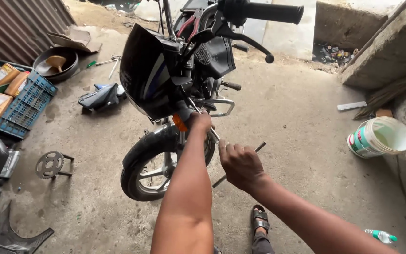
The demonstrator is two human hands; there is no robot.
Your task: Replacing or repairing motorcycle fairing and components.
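A black motorcycle (165, 80) stands in front of me, its front wheel (153, 169) on the concrete floor. My left hand (199, 121) reaches in beside the orange turn signal (179, 123) near the fork, fingers closed around a part there. My right hand (240, 164) is lower and to the right, gripping a thin dark rod-like tool (259, 148) that angles down toward the floor. What the tool's tip meets is hidden by my hands.
A blue crate (29, 106) with oil bottles sits at left, beside a black pan (55, 63). A sprocket (50, 164) and black fairing parts (100, 98) lie on the floor. A white bucket (381, 136) lies tipped at right. My sandalled foot (261, 218) is below.
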